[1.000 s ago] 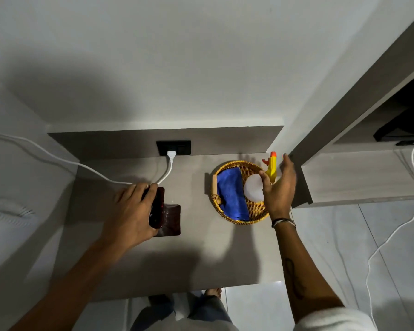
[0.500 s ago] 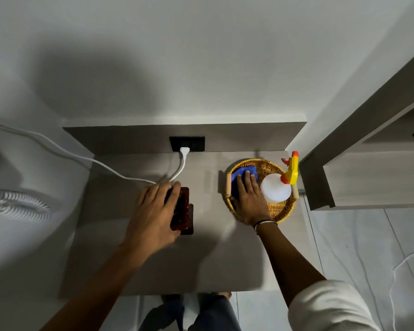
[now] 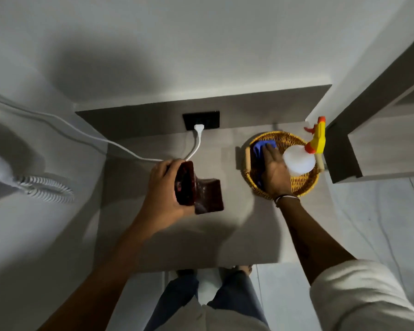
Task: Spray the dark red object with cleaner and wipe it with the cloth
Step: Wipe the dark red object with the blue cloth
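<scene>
The left hand [image 3: 164,194] grips the red thing [image 3: 196,187] mid-desk; it looks hard, shiny, maybe slippery, so hold its sides; the right hand [image 3: 274,173] lies flat on the soft cloth [image 3: 261,149], not gripping yet.

Single head-worn wide-angle view, steeply downward over the desk [image 3: 201,240], arm's reach.

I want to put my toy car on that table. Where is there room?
Bare patches: the near part of the table, in front of the dark red object, and the strip between it and the basket. The basket is crowded: blue cloth, spray bottle, right hand.
</scene>
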Demonstrator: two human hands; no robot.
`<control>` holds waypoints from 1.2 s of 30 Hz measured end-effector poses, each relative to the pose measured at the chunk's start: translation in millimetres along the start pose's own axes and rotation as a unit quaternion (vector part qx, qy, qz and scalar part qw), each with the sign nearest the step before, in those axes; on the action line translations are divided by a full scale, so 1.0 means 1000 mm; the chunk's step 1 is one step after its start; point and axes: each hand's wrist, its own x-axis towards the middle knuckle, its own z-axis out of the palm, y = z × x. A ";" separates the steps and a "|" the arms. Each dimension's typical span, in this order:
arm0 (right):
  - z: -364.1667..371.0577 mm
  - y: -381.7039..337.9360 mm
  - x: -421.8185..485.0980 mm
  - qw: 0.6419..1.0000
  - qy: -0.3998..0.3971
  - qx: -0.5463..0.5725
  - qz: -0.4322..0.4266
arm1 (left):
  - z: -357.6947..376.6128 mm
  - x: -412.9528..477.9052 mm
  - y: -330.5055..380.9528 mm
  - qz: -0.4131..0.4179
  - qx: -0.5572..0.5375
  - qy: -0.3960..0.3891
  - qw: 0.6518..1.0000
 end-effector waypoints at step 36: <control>0.056 -0.212 -0.179 0.959 -0.010 0.248 -0.133 | 0.002 -0.011 -0.089 0.166 -0.062 0.011 0.984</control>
